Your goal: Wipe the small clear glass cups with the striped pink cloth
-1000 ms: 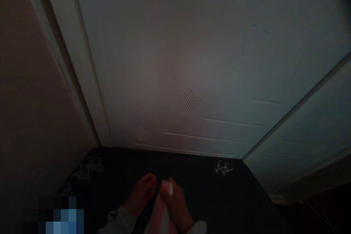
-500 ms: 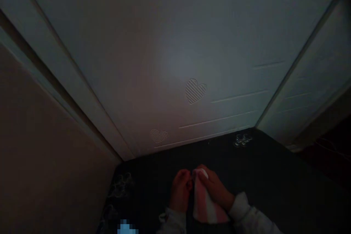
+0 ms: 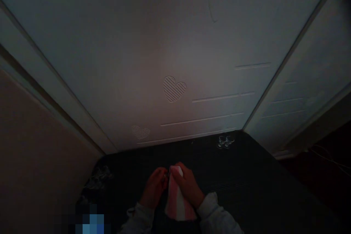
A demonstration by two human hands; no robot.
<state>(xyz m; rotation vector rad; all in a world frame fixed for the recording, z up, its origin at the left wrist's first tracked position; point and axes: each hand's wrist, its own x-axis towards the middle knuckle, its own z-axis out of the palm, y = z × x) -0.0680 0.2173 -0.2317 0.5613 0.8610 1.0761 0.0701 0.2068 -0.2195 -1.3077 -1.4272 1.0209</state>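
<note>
A pink and white striped cloth (image 3: 177, 201) hangs from my right hand (image 3: 188, 182), whose fingers pinch its upper end. Close beside it on the left, my left hand (image 3: 155, 186) is closed, fingertips near the top of the cloth. Something small seems to be between its fingers, but the dark picture hides what it is. Both hands are over the dark surface (image 3: 225, 186), in light sleeves.
Small clear glass-like objects (image 3: 225, 142) stand at the surface's back right. Clear, crumpled-looking items (image 3: 100, 179) lie at its left edge. Behind rises a pale panel (image 3: 137, 62) with embossed hearts and lines. A thin cable (image 3: 329, 159) runs at the far right.
The view has shifted, so the hands, cloth and panel hearts appear further left. Both hands keep the same pose close together, with the cloth still in my right hand.
</note>
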